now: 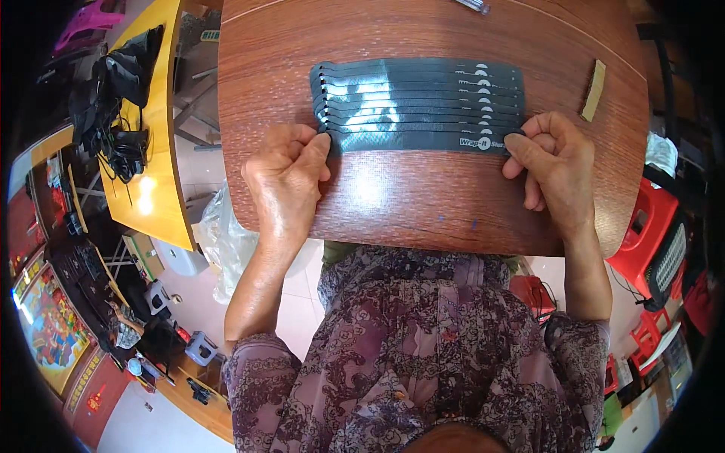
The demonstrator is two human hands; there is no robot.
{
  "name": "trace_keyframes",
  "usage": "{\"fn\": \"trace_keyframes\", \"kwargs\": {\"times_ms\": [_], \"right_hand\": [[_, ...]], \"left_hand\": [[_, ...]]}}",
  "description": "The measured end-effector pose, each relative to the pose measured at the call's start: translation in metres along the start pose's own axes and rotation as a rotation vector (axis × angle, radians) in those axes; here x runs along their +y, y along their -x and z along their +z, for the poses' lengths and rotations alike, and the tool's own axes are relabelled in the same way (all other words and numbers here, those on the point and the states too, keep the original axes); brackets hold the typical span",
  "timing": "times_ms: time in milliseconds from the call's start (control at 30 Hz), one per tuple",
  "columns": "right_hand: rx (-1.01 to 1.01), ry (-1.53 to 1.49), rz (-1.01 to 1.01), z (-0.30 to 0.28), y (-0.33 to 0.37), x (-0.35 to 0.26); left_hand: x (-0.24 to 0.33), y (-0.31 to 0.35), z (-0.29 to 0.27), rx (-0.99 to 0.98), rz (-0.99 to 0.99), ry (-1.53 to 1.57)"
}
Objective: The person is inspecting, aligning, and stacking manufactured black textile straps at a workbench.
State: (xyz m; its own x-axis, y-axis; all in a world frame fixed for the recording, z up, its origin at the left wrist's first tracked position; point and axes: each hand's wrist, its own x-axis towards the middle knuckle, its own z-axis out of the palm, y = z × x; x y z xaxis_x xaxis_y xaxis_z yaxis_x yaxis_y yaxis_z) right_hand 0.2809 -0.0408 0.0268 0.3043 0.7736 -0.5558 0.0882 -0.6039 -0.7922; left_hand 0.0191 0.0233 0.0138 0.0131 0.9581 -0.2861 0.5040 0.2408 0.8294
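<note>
On the brown wood-grain table [423, 196] lies a stack of dark, glossy strips [430, 113], each overlapping the one below like a fan. White printing runs down near its right end, and small notches show along its left edge. My left hand [291, 174] pinches the near left corner between thumb and bent fingers. At the near right corner, my right hand [551, 158] does the same with thumb and forefinger, its other fingers curled beneath. The stack stays almost level between both hands. What the fingertips hold underneath is hidden.
A thin tan bar [594, 90] lies on the table at the right. Part of a clear object [474, 6] shows at the far edge. Left stands a yellow table [147, 181] with black cables and bags [124, 98]. Red stools [642, 234] stand to the right.
</note>
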Motion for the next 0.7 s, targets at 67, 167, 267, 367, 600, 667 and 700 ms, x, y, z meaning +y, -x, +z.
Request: {"fn": "trace_keyframes", "kwargs": {"times_ms": [67,167,267,367,600,667,700], "right_hand": [[-0.006,0.006,0.000,0.000,0.000,-0.001],[-0.007,-0.002,0.001,0.001,0.000,-0.001],[-0.002,-0.003,0.000,0.001,0.001,-0.002],[0.003,0.008,-0.007,0.002,0.001,-0.001],[0.056,0.003,0.011,-0.008,0.008,-0.004],[0.109,0.030,-0.042,-0.016,0.011,0.002],[0.162,0.051,-0.094,-0.020,0.014,0.004]], "left_hand": [[-0.002,0.000,0.001,0.048,0.053,-0.031],[-0.002,-0.003,0.000,0.044,0.053,0.022],[0.002,-0.006,-0.003,-0.007,0.007,-0.014],[0.001,-0.009,-0.007,-0.042,-0.028,0.009],[0.010,-0.013,-0.022,-0.092,-0.141,0.121],[0.005,-0.014,-0.030,-0.034,-0.128,0.119],[0.001,-0.011,-0.031,-0.031,-0.129,0.119]]}}
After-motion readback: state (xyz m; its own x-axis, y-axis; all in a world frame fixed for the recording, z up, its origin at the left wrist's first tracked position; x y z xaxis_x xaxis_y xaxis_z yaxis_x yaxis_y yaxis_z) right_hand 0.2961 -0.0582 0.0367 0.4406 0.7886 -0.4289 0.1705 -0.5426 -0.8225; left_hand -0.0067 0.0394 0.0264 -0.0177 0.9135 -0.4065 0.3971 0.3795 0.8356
